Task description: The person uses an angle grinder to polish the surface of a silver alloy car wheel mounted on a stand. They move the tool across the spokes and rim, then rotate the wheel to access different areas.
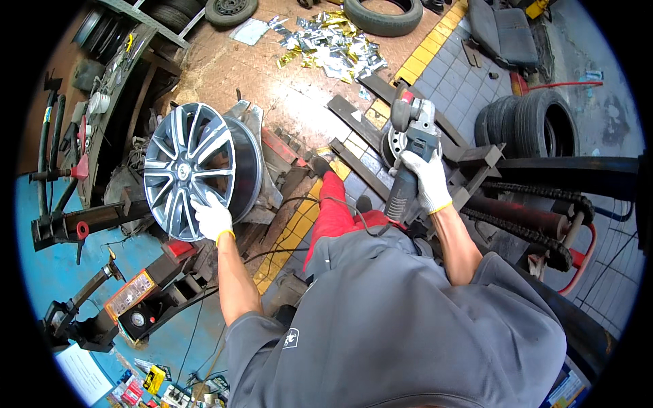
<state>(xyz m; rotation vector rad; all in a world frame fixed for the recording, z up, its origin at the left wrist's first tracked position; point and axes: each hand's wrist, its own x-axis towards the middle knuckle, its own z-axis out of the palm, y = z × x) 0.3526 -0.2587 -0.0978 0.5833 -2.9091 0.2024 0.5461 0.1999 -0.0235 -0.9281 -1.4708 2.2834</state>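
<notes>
A silver and dark grey alloy wheel (240,153) without a tyre stands tilted at the left, its spoked face turned toward the left and toward me. My left hand (213,216), in a white glove with a yellow cuff, is at its lower spokes. Those fingers are closed about a spoke, with some of them partly hidden. To the right, my right hand (427,178) in a matching glove grips the body of an angle grinder (403,190). The grinder's head points away from me, and a round disc shows beside it. Whether the disc spins I cannot tell.
A black cable (272,253) runs across my lap toward the left. Silver and gold scraps (333,44) litter the far floor near a tyre (384,17). More tyres (500,122) stand at the right, beyond a heavy chain (524,194). Machine arms (61,228) stick out at the left.
</notes>
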